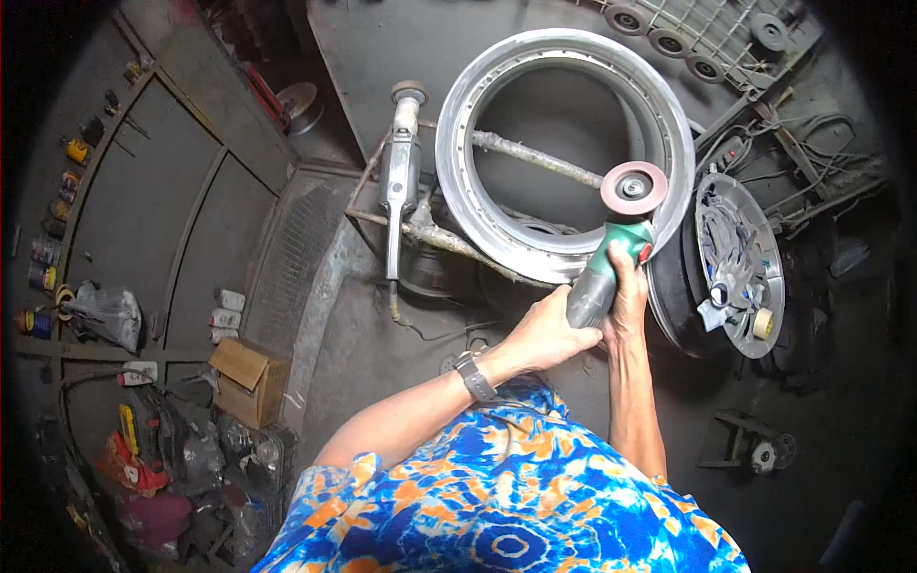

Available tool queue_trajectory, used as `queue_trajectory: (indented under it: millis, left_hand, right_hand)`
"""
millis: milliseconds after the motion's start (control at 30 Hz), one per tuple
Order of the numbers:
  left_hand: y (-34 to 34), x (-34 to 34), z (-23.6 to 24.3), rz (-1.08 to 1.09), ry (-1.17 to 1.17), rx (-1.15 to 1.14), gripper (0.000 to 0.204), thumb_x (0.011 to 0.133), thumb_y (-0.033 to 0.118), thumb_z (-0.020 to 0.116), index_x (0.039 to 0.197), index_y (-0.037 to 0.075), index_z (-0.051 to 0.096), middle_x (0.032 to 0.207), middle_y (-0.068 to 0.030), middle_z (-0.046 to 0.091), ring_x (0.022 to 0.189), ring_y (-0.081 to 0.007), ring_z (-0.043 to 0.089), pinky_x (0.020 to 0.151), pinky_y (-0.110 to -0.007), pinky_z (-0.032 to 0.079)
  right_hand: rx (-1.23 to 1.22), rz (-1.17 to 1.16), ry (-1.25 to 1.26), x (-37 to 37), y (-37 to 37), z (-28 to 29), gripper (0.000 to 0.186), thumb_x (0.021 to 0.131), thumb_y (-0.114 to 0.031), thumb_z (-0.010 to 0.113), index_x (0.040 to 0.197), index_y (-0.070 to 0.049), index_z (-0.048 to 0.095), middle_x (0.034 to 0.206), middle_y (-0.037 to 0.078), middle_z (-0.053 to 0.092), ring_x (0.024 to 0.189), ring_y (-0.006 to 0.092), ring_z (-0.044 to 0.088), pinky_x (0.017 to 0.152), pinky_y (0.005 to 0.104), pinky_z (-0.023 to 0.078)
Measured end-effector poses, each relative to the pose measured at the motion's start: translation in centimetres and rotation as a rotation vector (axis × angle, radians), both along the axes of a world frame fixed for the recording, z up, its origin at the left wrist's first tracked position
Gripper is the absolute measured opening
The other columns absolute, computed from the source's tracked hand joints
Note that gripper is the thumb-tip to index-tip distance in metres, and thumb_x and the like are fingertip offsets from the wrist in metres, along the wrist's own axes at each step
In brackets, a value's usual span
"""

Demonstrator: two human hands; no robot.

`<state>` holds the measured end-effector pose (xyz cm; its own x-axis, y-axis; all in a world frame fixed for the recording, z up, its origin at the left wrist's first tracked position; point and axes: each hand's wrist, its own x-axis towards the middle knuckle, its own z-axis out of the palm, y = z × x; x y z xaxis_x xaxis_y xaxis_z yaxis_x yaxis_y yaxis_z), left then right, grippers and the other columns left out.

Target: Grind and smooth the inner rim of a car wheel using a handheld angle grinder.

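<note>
Both my hands are closed on a green and dark grey angle grinder (597, 282). My left hand (557, 329) grips the rear of its body. My right hand (626, 294) wraps around the body nearer the head, beside a red button. A reddish-brown abrasive disc (626, 203) faces up at the grinder's far end, over the near right part of a silver wheel rim (454, 143). Whether the disc touches the rim, I cannot tell. The rim rests on a rusty metal frame (444, 241). Left of the rim lies a long grey power tool (401, 172) with a round brown wheel.
At the right a round metal dish (772, 234) holds gloves (734, 272) and a tape roll (762, 323). Spare discs (669, 42) hang at the back right. A cardboard box (250, 382) stands at the left. A cord (420, 329) trails over the floor.
</note>
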<state>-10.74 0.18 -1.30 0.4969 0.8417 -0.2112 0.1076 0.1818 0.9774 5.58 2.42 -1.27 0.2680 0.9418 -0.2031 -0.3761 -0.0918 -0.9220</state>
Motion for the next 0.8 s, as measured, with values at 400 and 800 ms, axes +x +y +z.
queue_trajectory:
  millis: [400,800]
  left_hand:
    - [-4.1,-3.1,-1.1,-0.199,-0.295,0.135,0.062,0.085,0.024,0.084,0.132,-0.003,0.056,0.112,-0.0055,0.065,0.100,-0.0119,0.060,0.092,-0.031,0.051]
    - [-4.3,-1.1,-1.0,-0.522,-0.028,0.142,0.083,0.083,0.047,0.087,0.140,-0.005,0.054,0.123,-0.0175,0.069,0.115,-0.0222,0.067,0.100,-0.036,0.052]
  right_hand:
    - [0.262,0.114,0.409,-2.1,-7.2,0.5,0.061,0.098,-0.058,0.063,0.126,-0.003,0.061,0.110,0.015,0.070,0.096,0.0292,0.073,0.087,0.0462,0.062]
    - [0.272,0.016,0.366,0.1,-12.2,-2.4,0.051,0.084,-0.025,0.082,0.123,-0.004,0.058,0.098,0.012,0.070,0.092,0.0266,0.072,0.099,0.0503,0.058]
